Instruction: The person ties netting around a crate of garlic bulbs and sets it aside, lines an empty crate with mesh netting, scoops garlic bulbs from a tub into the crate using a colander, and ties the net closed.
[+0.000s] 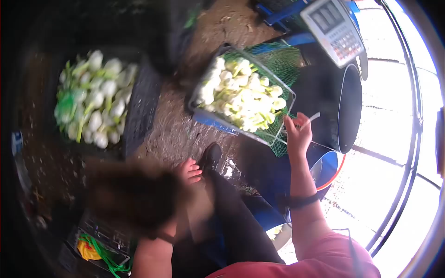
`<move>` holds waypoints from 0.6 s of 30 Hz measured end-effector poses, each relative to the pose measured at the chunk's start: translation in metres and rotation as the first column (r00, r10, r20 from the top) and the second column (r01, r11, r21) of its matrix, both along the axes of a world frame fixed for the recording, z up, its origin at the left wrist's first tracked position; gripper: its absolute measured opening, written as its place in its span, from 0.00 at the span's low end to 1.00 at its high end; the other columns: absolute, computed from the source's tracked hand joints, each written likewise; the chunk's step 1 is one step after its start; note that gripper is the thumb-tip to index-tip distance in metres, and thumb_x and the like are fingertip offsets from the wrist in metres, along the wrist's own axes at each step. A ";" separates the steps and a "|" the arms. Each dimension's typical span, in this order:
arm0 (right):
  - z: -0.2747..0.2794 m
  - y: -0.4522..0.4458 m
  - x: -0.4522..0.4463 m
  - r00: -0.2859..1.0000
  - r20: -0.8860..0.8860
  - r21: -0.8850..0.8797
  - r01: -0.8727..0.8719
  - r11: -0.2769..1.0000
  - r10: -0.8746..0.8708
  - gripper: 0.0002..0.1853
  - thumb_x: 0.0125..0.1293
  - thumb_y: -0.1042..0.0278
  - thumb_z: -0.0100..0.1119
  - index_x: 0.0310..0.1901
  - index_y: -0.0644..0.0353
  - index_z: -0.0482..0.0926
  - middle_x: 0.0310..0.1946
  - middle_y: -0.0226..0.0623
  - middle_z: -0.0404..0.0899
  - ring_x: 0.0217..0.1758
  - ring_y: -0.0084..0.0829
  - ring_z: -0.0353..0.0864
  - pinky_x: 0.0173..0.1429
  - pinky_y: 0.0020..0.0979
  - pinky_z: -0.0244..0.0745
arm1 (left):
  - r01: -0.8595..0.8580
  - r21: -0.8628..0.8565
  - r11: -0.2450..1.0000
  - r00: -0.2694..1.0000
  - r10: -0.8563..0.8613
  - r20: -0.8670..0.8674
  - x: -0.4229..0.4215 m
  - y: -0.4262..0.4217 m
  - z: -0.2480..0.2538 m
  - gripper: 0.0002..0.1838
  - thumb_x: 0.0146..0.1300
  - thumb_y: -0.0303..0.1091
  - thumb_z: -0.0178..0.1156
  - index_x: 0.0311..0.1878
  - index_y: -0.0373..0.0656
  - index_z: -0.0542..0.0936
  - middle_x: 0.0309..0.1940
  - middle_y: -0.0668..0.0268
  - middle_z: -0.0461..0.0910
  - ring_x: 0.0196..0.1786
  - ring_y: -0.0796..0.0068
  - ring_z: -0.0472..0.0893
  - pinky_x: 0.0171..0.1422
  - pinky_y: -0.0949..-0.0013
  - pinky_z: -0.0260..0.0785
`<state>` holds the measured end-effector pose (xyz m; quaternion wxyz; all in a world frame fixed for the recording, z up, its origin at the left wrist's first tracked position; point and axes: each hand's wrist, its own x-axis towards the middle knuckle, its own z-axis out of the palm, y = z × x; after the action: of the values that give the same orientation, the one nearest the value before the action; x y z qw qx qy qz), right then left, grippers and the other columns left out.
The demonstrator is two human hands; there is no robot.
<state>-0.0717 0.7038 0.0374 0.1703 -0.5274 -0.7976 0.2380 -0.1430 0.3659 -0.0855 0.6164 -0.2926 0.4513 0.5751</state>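
Observation:
My right hand [299, 135] is raised beside the near right corner of a crate [242, 128], its fingers pinched on a thin white strip [315, 116]. I cannot make out whether the strip is a tag or a blade. A green net [282, 60] drapes over the crate's right side, close to my fingertips. White bulbs with short green stems, like trimmed onions [243, 95], fill the crate. My left hand [189, 171] is low, near a dark shoe [212, 155], fingers apart and holding nothing visible. A blurred dark brown shape [139, 194] hides part of my left arm.
A dark crate [141, 106] at left holds more bulbs [99, 97]. At the upper right is a digital scale [333, 32], above a dark barrel [320, 92]. A blue bucket [327, 169] with an orange rim stands below. Yellow and green items [90, 249] lie in a lower-left basket.

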 end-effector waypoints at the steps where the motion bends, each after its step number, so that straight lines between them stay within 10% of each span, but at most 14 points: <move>1: -0.010 0.028 -0.009 0.999 0.021 0.065 -0.049 0.997 0.048 0.34 0.46 0.54 0.73 0.51 0.67 0.71 0.37 0.41 0.78 0.39 0.34 0.78 0.45 0.32 0.72 | 0.028 -0.015 0.999 0.999 -0.028 -0.028 -0.008 0.033 -0.002 0.28 0.64 0.52 0.52 0.55 0.36 0.68 0.48 0.54 0.73 0.49 0.62 0.78 0.52 0.59 0.72; 6: -0.055 0.103 -0.068 0.975 0.168 0.075 -0.162 0.984 0.147 0.53 0.38 0.44 0.74 0.65 0.56 0.57 0.57 0.50 0.68 0.53 0.48 0.74 0.55 0.40 0.71 | 0.258 0.146 0.955 0.966 -0.258 -0.022 -0.005 0.169 0.010 0.39 0.61 0.61 0.50 0.61 0.34 0.62 0.54 0.49 0.69 0.57 0.56 0.72 0.57 0.51 0.69; 9: -0.118 0.126 -0.060 0.966 0.206 -0.320 -0.087 0.943 0.159 0.36 0.45 0.54 0.71 0.57 0.56 0.70 0.45 0.46 0.79 0.44 0.45 0.80 0.49 0.37 0.74 | 0.277 0.244 0.929 0.950 -0.303 0.074 0.003 0.227 0.012 0.47 0.58 0.69 0.47 0.65 0.35 0.56 0.61 0.44 0.61 0.65 0.50 0.63 0.63 0.45 0.60; 11: -0.123 0.112 -0.048 0.990 -0.131 -0.424 -0.111 0.899 0.061 0.20 0.51 0.60 0.66 0.46 0.59 0.79 0.40 0.47 0.81 0.42 0.45 0.81 0.49 0.35 0.73 | 0.173 0.274 0.946 0.965 -0.219 0.147 0.007 0.254 0.010 0.50 0.56 0.72 0.45 0.67 0.37 0.53 0.64 0.42 0.58 0.67 0.49 0.59 0.64 0.42 0.57; 14: -0.094 0.083 -0.007 0.973 -0.152 -0.113 -0.189 0.975 0.171 0.07 0.57 0.68 0.60 0.32 0.63 0.79 0.28 0.48 0.76 0.32 0.49 0.77 0.39 0.40 0.71 | 0.043 0.325 0.945 0.960 -0.129 0.249 0.012 0.289 0.000 0.50 0.55 0.72 0.47 0.67 0.40 0.53 0.62 0.43 0.60 0.66 0.51 0.62 0.65 0.43 0.56; 17: -0.096 0.038 0.020 0.955 -0.186 -0.157 -0.262 0.952 0.232 0.04 0.57 0.71 0.58 0.30 0.61 0.79 0.25 0.47 0.75 0.29 0.48 0.76 0.35 0.39 0.71 | -0.075 0.385 0.920 0.989 0.020 0.145 0.006 0.333 -0.006 0.42 0.54 0.67 0.54 0.61 0.42 0.61 0.52 0.50 0.72 0.55 0.56 0.73 0.59 0.51 0.65; 18: -0.094 0.035 0.024 0.955 -0.211 -0.192 -0.247 0.950 0.206 0.04 0.57 0.71 0.57 0.30 0.61 0.79 0.25 0.47 0.75 0.29 0.48 0.77 0.35 0.39 0.72 | -0.106 0.318 0.942 0.983 0.051 0.176 0.004 0.348 -0.002 0.24 0.59 0.54 0.59 0.47 0.44 0.69 0.38 0.59 0.77 0.40 0.62 0.78 0.49 0.58 0.71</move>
<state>-0.0475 0.7384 -0.0565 0.1581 -0.4224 -0.8026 0.3904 -0.1391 0.7138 -0.0877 0.6682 -0.2512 0.2854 0.6395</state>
